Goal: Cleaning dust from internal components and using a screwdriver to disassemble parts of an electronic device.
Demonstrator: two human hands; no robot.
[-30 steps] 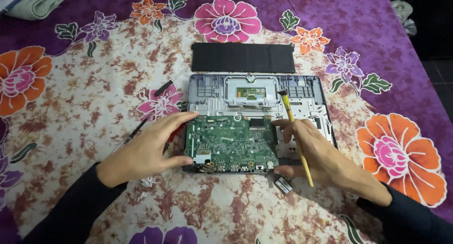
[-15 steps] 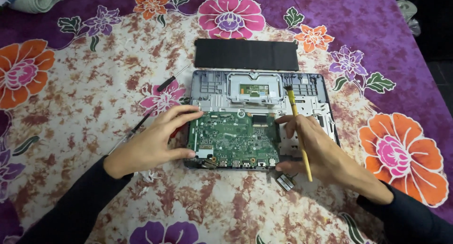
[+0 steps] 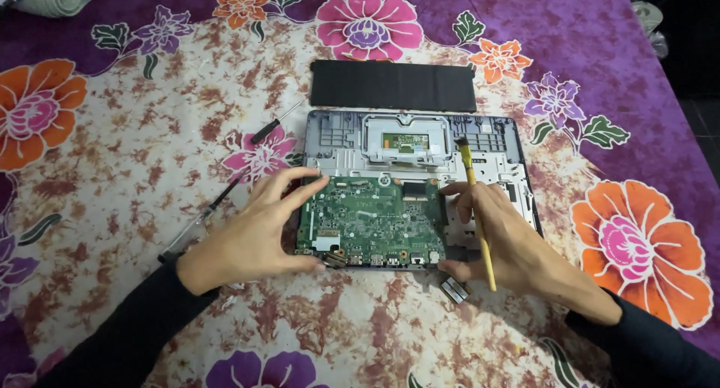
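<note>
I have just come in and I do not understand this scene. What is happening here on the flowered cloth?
A person is working on an opened laptop shell lying on a flowered cloth. Both hands grip a green circuit board sitting in the shell: the left hand at its left edge, the right hand at its right edge. The right hand also holds a small yellow-handled brush. A flat black battery lies beyond the shell, and two screwdrivers lie to the left.

Head camera looks steeply down, close above the flowered cloth (image 3: 135,155).
</note>
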